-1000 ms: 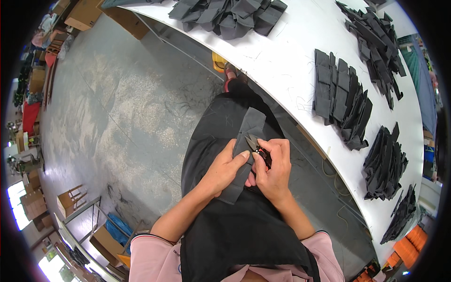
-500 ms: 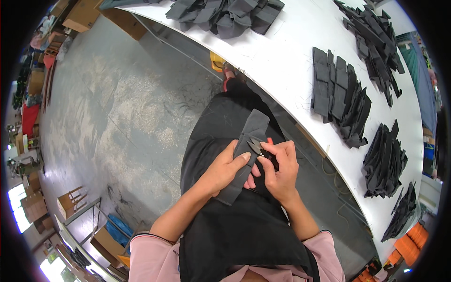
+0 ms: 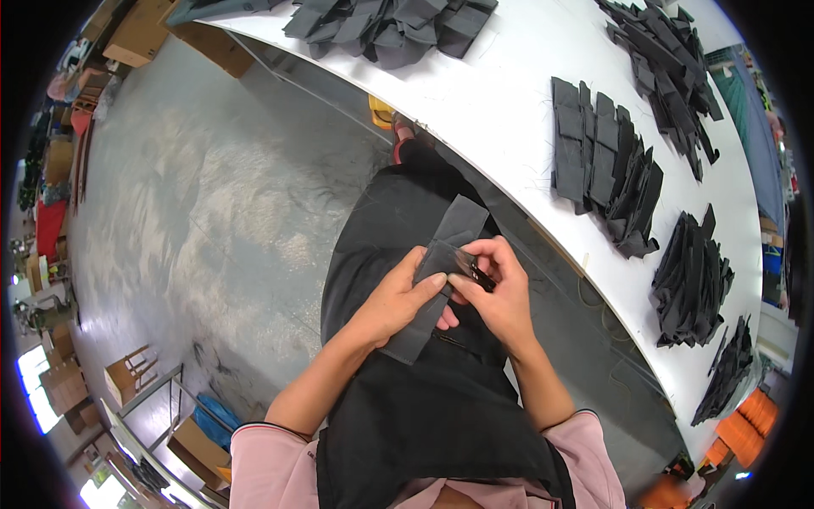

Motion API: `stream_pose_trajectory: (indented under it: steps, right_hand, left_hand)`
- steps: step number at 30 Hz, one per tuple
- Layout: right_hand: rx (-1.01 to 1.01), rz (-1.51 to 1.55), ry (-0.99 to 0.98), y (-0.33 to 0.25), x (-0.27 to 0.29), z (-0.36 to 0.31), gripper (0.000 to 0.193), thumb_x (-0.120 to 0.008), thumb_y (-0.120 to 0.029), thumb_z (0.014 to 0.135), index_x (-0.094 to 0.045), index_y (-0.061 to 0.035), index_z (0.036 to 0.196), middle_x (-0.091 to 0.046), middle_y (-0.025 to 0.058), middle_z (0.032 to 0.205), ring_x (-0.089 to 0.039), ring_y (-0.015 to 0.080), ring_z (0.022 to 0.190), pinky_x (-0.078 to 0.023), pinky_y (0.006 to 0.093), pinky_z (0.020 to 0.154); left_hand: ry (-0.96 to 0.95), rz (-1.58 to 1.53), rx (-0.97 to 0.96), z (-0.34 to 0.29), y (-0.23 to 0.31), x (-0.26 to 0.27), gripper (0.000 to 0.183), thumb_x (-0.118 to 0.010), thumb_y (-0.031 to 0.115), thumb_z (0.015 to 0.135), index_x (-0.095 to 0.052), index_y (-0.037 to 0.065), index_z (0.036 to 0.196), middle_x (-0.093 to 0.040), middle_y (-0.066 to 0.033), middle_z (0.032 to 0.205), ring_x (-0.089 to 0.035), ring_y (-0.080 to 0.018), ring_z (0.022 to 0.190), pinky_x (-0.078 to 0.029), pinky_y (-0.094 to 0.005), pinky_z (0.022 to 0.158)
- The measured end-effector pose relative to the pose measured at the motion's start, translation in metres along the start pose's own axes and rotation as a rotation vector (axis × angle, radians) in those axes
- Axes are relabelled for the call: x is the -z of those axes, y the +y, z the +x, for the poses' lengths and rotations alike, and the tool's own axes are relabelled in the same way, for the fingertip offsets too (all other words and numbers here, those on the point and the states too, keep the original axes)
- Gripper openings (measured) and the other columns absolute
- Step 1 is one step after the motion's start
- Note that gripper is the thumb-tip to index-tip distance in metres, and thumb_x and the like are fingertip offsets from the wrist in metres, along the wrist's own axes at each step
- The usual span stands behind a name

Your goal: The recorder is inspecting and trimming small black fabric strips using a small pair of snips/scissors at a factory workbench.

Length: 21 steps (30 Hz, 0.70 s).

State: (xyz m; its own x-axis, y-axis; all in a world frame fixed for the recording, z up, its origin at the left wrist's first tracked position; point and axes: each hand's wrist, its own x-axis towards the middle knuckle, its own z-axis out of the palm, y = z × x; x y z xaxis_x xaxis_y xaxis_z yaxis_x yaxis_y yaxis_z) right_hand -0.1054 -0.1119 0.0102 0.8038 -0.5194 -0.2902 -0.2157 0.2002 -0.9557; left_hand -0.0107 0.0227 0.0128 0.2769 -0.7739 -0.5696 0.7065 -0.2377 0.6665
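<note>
A long, flat strip of dark grey fabric point(image 3: 464, 219) lies slantwise above my lap, with sewn seams across it. My left hand point(image 3: 392, 299) is closed on its middle, thumb on top and fingertips showing past the far edge. My right hand point(image 3: 502, 293) is closed around a small pair of thread snips point(image 3: 483, 276) with black handles. Its thumb and forefinger come right up to the strip beside my left thumb. Most of the snips' blades are hidden by fingers and fabric. A black apron point(image 3: 407, 416) covers my lap beneath the strip.
A white table point(image 3: 500, 127) curves along the right and far side. Several piles of similar dark strips point(image 3: 606, 161) lie on it. Orange rolls point(image 3: 750, 424) stand at the lower right. At the lower left are a metal-framed rack point(image 3: 153, 390) and a cardboard box point(image 3: 199, 443).
My right hand has shifted slightly left, closer to the strip, and its fingers have come together near my left thumb. The snips' blades, plainly visible over the fabric before, are now mostly hidden.
</note>
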Motion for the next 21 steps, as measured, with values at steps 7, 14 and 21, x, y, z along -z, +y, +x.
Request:
stream_pose_trajectory:
  steps: [7, 14, 21]
  right_hand:
    - [0.564, -0.394, 0.085, 0.020, -0.018, -0.010, 0.035, -0.061, 0.018, 0.060, -0.064, -0.0016, 0.088, -0.049, 0.0060, 0.072, -0.053, 0.0127, 0.058, -0.044, 0.0240, 0.051]
    - [0.371, -0.454, -0.055, 0.005, -0.007, -0.015, 0.040, -0.057, 0.013, 0.067, -0.065, -0.0035, 0.103, -0.058, 0.0097, 0.072, -0.055, 0.0166, 0.057, -0.046, 0.0266, 0.054]
    - [0.300, -0.363, -0.119, 0.008, -0.011, 0.028, 0.014, -0.058, -0.001, 0.085, -0.065, -0.0002, 0.098, -0.061, 0.0076, 0.073, -0.056, 0.0134, 0.060, -0.043, 0.0251, 0.055]
  left_hand:
    - [0.149, 0.106, -0.110, -0.001, -0.018, 0.005, 0.045, -0.055, 0.027, 0.095, -0.041, -0.001, 0.128, -0.056, -0.0133, 0.111, -0.051, -0.0155, 0.108, -0.043, -0.0292, 0.093]
    - [0.199, 0.068, -0.071, -0.003, -0.015, 0.007, 0.044, -0.057, 0.026, 0.094, -0.041, -0.002, 0.125, -0.059, -0.0114, 0.103, -0.062, -0.0152, 0.083, -0.052, -0.0270, 0.068]
    - [0.133, 0.020, 0.032, -0.009, -0.004, 0.007, 0.034, -0.055, 0.013, 0.094, -0.046, 0.001, 0.125, -0.059, -0.0077, 0.104, -0.057, -0.0113, 0.092, -0.047, -0.0238, 0.082]
